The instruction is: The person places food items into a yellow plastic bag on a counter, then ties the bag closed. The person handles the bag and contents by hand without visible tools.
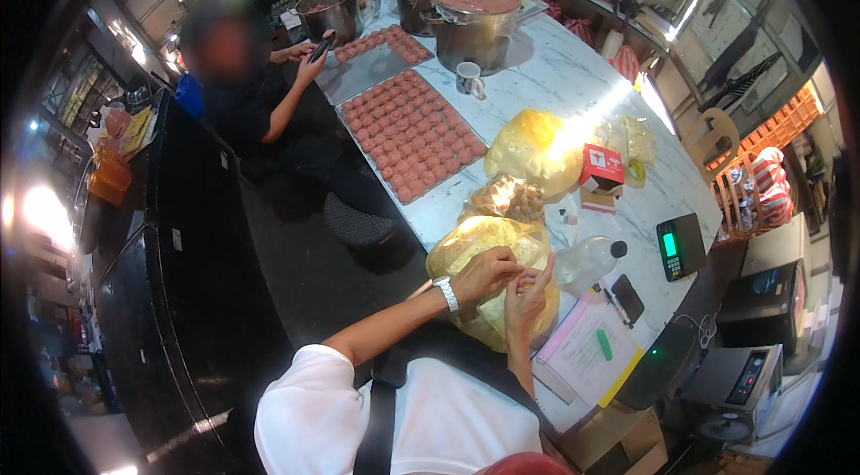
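My left hand (pixel 486 272), with a silver watch at its wrist, is closed in a pinch above a yellow plastic bag (pixel 457 249) at the near table edge. Close against its fingertips is my right hand (pixel 528 297), thumb and fingers also pinched, one finger pointing up. Whatever sits between the fingertips is too small to make out. Behind the bag lies a smaller clear bag with brownish contents (pixel 506 199), then a larger yellow plastic bag (pixel 536 152). A clear bottle with a black cap (pixel 587 262) lies right of my hands.
Trays of meatballs (pixel 412 134) line the left side, where a co-worker (pixel 260 99) holds a scoop (pixel 321 48). Farther back stand large metal pots (pixel 470 40) and a mug (pixel 468 79). Rightward are a red box (pixel 601 168), scale (pixel 681 246), phone (pixel 628 297) and papers (pixel 587 349).
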Motion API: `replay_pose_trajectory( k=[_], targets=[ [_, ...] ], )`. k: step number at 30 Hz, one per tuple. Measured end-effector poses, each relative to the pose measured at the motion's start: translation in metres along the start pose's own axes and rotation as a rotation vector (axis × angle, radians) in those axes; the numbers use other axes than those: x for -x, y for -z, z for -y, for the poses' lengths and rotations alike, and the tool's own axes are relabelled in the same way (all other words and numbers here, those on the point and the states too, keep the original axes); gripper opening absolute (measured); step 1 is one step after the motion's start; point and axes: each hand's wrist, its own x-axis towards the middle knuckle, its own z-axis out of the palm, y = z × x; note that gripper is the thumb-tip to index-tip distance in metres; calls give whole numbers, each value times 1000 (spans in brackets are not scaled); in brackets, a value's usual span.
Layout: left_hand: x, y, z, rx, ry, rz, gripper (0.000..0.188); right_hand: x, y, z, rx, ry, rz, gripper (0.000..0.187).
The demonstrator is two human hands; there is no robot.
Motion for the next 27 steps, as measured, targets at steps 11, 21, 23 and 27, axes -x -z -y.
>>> replay_pose_trajectory(
  k=[11, 21, 23, 27],
  targets=[
    [-3, -1, -3, -175, -74, 5, 18, 1, 2, -6, 13, 34, 27, 86],
    [-9, 2, 5, -141, -220, 61, 18, 5, 3, -1, 36, 15, -18, 83],
    [-12, 7, 12, -124, -173, 203, 20, 7, 4, -3, 58, 22, -18, 83],
    [-20, 12, 12, -77, -179, 286, 24, 7, 5, -9, 41, 23, -11, 85]
  ],
)
